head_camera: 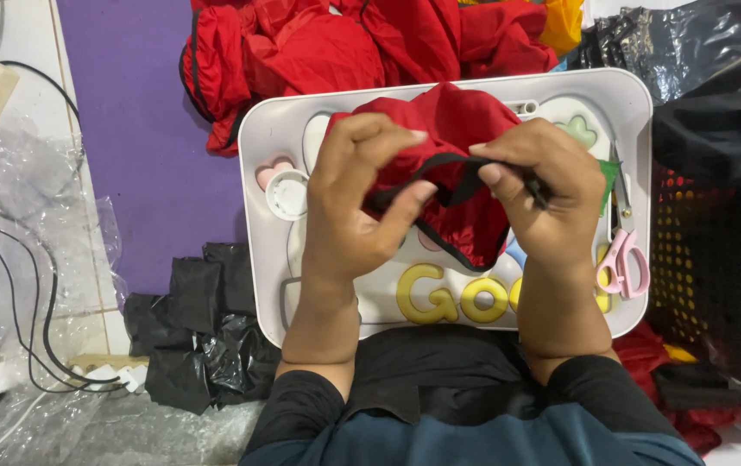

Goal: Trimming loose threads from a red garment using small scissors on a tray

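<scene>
Both hands hold a small red fabric piece [448,116] with a black trim band [444,164] over a white lap tray [258,138]. My left hand [357,198] pinches the fabric and the band's left end between thumb and fingers. My right hand [543,194] grips the band's right end and the cloth beside it. The band stretches between the two hands, and the red cloth bunches above and hangs below it.
Pink-handled scissors [625,259] lie on the tray's right side, a white round cap [286,192] on its left. More red garments [336,39] are piled behind on a purple mat [137,129]. Black plastic bags [198,332] lie left, a black perforated basket [707,259] right, cables [34,311] far left.
</scene>
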